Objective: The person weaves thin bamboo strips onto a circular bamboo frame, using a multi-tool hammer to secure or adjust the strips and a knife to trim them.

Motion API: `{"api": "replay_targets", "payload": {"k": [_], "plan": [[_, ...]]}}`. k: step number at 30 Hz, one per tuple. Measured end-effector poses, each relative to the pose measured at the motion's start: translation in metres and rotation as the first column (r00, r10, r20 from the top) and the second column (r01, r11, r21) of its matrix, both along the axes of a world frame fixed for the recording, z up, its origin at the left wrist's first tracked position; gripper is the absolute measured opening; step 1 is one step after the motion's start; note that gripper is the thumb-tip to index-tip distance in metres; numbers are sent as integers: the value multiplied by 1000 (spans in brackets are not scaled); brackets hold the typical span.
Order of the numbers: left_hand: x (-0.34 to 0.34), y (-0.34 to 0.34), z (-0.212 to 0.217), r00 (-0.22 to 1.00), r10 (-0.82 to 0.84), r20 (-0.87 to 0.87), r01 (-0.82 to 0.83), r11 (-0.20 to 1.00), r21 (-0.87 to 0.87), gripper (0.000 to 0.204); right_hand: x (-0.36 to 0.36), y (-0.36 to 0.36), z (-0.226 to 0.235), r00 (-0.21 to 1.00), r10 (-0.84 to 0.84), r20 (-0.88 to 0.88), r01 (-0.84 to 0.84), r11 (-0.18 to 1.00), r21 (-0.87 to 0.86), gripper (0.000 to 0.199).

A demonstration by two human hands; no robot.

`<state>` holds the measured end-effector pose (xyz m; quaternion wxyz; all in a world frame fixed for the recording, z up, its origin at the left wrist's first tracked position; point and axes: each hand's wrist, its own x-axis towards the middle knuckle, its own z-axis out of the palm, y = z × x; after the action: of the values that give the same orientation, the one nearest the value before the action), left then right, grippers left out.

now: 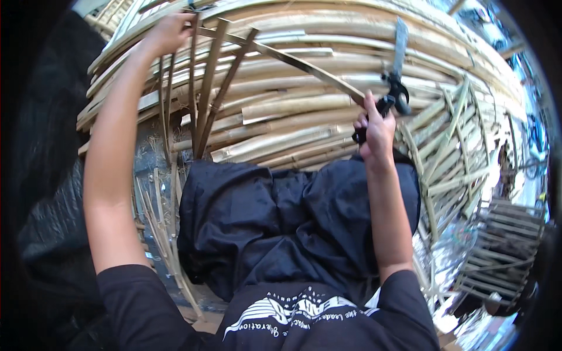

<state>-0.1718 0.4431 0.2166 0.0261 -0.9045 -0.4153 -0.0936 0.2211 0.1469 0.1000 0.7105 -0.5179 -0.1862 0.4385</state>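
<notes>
My left hand (170, 35) is raised at the far left, its fingers closed at the top ends of thin bamboo strips. One long strip (293, 63) slants from beside that hand down to my right hand (377, 131). My right hand is wrapped round a black handle (383, 106), thumb up near the strip's end. Beyond the handle, a pale metal blade (401, 47) with black curved fittings points away from me; its link to the handle is partly hidden. Several brown strips (211, 82) stand upright between my left hand and my lap.
Split bamboo poles (293, 123) lie in a wide layer ahead. Dark cloth (234, 205) covers my lap. A lattice of bamboo sticks (445, 140) is at the right, with a slatted rack (503, 248) below it. Thin sticks (167, 240) lie left of my lap.
</notes>
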Motion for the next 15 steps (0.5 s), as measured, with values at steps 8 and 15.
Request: {"api": "replay_targets", "payload": {"k": [8,15], "plan": [[41,-9,-37,988,140,-68,-149,977,-155,46,10,5,-48,998,-34,-46,26,988,-153,24],[42,4,-74,978,157,-138,-165,985,-51,44,12,25,-74,999,-51,8,52,986,-159,25]]}}
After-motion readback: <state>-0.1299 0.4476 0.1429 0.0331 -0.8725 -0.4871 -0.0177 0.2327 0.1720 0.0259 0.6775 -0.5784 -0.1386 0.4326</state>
